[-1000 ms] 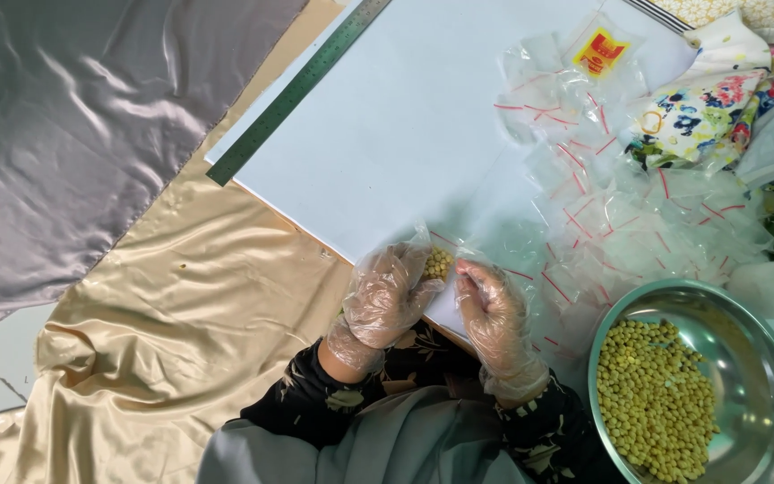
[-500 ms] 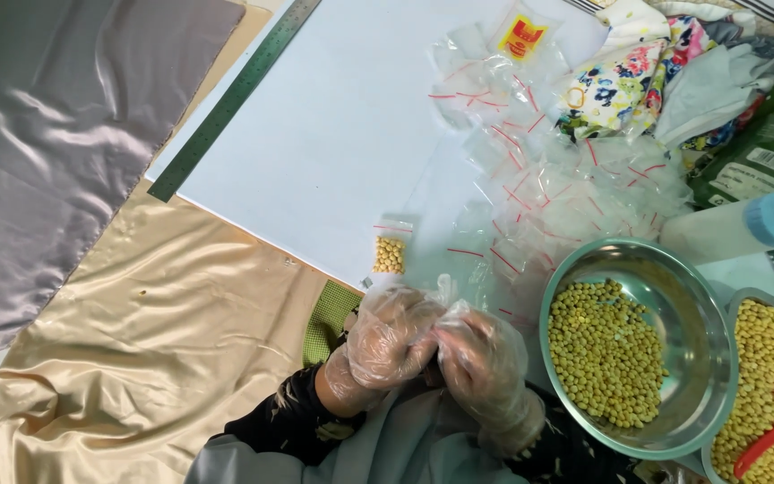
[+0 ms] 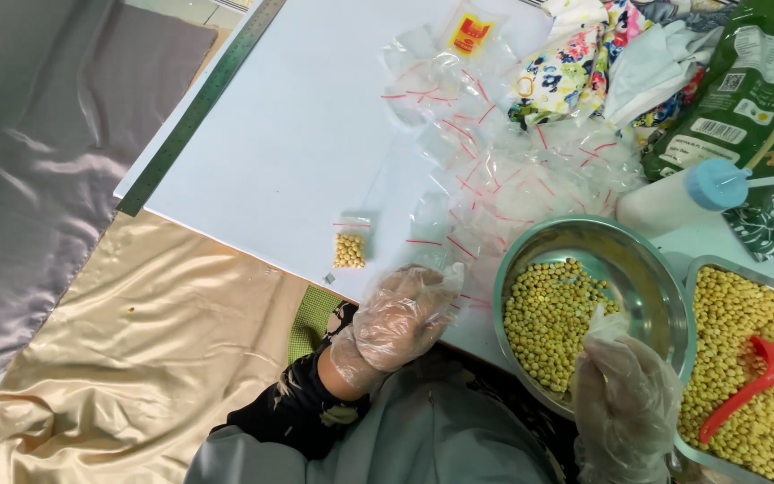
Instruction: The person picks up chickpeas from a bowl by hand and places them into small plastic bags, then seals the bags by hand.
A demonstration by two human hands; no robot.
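Note:
My left hand (image 3: 400, 318), in a clear plastic glove, lies at the near edge of the white board (image 3: 297, 134). Its curled fingers pinch a small empty clear bag (image 3: 445, 269). My right hand (image 3: 624, 394), also gloved, is over the near rim of a steel bowl (image 3: 584, 229). Its fingertips dip into the yellow beans (image 3: 544, 323) inside, and whether they hold any is hidden. A small filled bag of beans (image 3: 348, 249) with a red seal line lies alone on the board, left of my left hand.
A pile of empty red-striped clear bags (image 3: 512, 170) spreads behind the bowl. At the right are a metal tray of beans (image 3: 745, 305) with a red scoop (image 3: 754, 385), a blue-capped squeeze bottle (image 3: 674, 197) and a green package (image 3: 745, 81). Floral cloth (image 3: 575, 63), a green ruler (image 3: 199, 108), gold fabric (image 3: 136, 358) and grey fabric (image 3: 29, 179) surround the board.
The filled bag has been let go and now lies on the board. My hands have parted: the right moved to the bowl of beans, the left to the empty bags.

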